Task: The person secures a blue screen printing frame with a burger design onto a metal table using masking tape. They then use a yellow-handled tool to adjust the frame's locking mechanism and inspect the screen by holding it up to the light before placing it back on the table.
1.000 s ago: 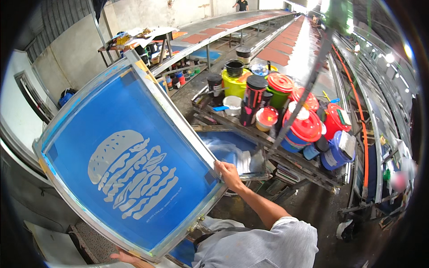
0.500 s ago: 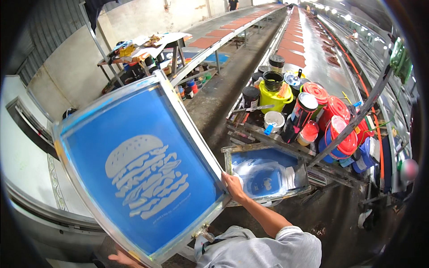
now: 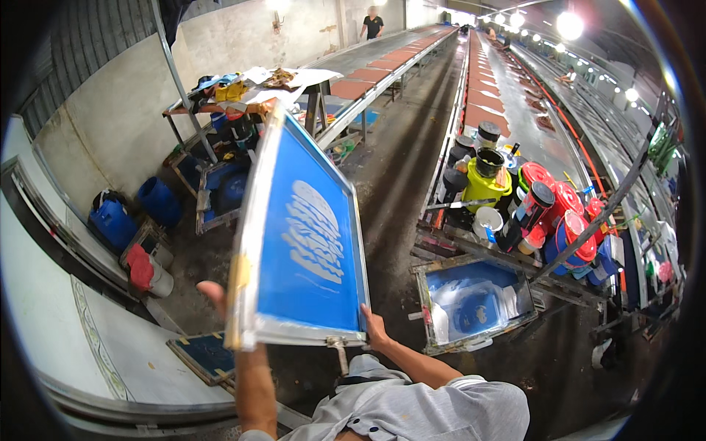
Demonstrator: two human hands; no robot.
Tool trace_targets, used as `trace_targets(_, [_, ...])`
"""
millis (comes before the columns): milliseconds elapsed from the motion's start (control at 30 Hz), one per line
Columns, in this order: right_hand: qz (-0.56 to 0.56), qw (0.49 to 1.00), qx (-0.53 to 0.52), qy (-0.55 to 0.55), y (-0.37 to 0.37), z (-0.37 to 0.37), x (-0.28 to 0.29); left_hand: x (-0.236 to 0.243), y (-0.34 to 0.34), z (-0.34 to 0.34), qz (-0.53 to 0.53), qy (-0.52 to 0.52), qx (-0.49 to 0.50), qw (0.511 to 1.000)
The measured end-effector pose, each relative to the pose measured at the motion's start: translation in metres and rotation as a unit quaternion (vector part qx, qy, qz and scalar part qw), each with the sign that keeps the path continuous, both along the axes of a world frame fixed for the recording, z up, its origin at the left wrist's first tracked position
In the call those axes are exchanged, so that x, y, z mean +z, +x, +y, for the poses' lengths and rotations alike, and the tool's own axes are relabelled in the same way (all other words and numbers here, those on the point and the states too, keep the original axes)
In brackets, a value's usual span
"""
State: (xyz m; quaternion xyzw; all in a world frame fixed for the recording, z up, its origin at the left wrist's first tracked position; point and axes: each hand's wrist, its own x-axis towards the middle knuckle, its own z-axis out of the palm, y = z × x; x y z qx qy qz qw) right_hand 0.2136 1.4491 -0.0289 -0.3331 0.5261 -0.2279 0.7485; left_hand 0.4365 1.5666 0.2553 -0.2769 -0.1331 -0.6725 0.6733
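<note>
I hold up a large screen printing frame (image 3: 357,246), tilted, with blue mesh and a pale burger design. My right hand (image 3: 373,327) is closed on its lower right edge. Behind its lower left edge is my left hand (image 3: 213,294), slightly blurred. The thumb is stretched out to the left, while the frame hides the other fingers. A metal clamp (image 3: 337,345) juts from the frame's bottom bar. To the right of my right hand, a second screen frame (image 3: 478,268) lies low, with blue mesh and whitish smears.
Paint tubs, including a lime-green bucket (image 3: 482,187) and red-lidded buckets (image 3: 573,231), crowd the near end of a long printing table (image 3: 522,95). Blue barrels (image 3: 158,202) stand at left, near a cluttered side table (image 3: 176,110). A dark screen frame (image 3: 206,356) leans low. Another person (image 3: 373,26) stands far off.
The held frame has turned more upright and shifted right, showing narrower. My left hand has risen from the lower edge to the frame's left side. My view has swung left, uncovering the barrels.
</note>
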Motion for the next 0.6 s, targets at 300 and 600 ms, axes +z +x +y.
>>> trace_targets(300, [-0.282,0.934,0.002,0.221,0.007,-0.037,-0.067,-0.108,-0.049,-0.194,-0.495,0.220,0.291,0.789])
trace_targets(600, [-0.319,0.895,-0.034,0.308,0.086,-0.194,-0.089,-0.167,-0.004,-0.357,-0.603,0.307,0.153,0.720])
